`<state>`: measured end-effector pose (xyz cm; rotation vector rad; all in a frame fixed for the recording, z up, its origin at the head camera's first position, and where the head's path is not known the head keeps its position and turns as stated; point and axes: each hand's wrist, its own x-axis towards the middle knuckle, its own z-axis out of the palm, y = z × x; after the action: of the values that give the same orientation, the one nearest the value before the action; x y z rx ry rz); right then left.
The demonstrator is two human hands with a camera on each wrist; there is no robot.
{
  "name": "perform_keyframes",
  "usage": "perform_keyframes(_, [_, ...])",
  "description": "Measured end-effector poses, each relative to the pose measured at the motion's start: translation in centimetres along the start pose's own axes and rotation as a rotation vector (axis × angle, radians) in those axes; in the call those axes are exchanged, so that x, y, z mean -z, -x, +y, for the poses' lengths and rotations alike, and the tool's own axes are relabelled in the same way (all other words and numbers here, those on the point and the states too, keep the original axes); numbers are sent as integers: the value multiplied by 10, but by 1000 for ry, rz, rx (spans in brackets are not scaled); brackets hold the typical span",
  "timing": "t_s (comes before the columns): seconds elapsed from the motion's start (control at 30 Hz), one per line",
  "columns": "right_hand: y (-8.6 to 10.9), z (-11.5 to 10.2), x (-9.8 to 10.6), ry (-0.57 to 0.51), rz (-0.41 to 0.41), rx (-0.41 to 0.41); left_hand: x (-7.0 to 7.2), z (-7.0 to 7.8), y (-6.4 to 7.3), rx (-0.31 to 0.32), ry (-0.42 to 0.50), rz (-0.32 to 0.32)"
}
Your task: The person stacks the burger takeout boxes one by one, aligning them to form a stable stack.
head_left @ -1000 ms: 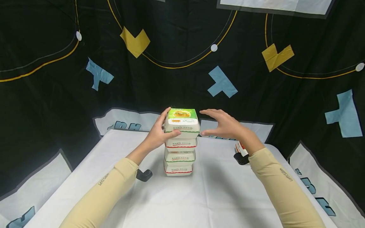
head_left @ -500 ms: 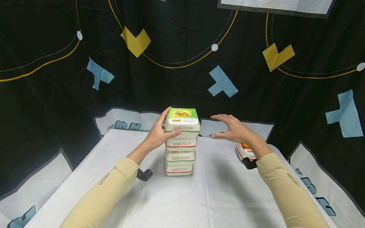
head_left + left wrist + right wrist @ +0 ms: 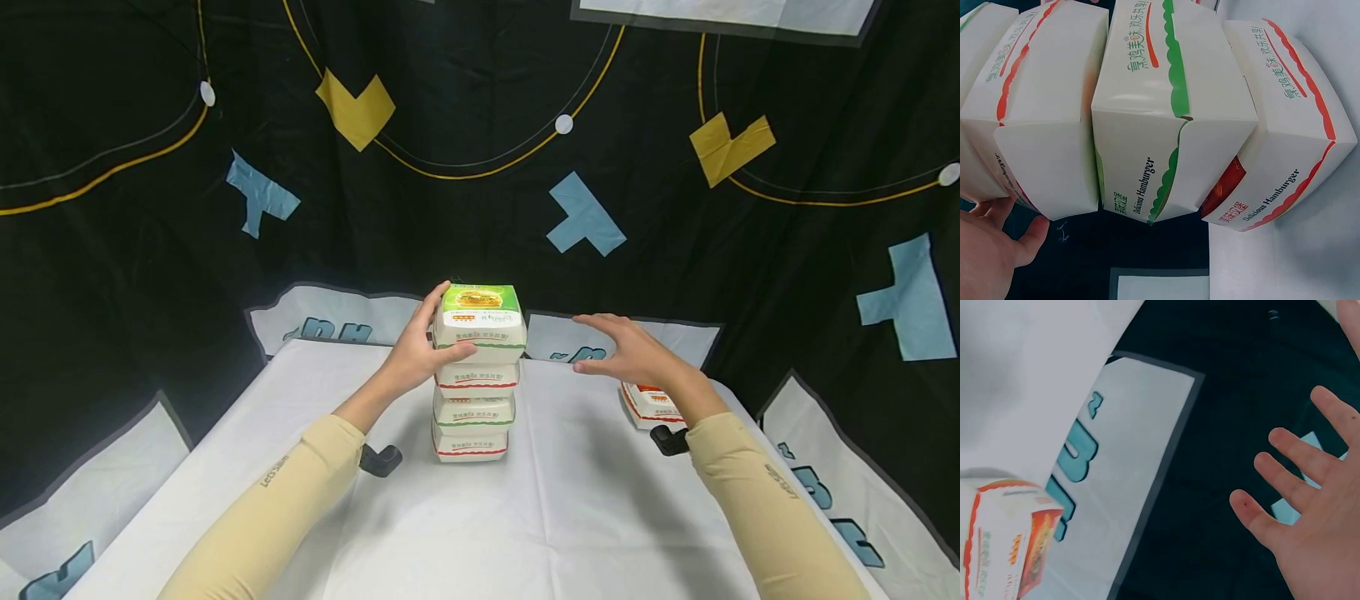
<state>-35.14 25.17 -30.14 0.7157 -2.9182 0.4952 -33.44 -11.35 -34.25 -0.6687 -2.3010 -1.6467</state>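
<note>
Several white paper hamburger boxes stand in one stack, trimmed by turns in green and red. The top hamburger box has a green lid with a burger picture. My left hand holds it by its left side, thumb across the front; the far fingers are hidden behind it. The left wrist view shows the lower boxes sideways, with the left hand beside the upper ones. To the right of the stack, my right hand hangs in the air with fingers spread and holds nothing. Its separated fingers show in the right wrist view.
Another hamburger box, red-trimmed, lies on the white table at the right, partly behind the right forearm. Black wrist straps show on the wrists. A black curtain hangs behind the table.
My right hand has drawn away from the stack to the right and slightly down, and more of the separate red-trimmed box shows. The left hand and the stack have stayed put.
</note>
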Motion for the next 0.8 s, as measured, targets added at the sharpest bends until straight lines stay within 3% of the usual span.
perform_keyframes(0.2, [6,13,-5,54,-3,1,-1,-1,-1,2,-1,-7])
perform_keyframes(0.8, [21,42,-16,79,-6,-29,0,1,1,2,7,-8])
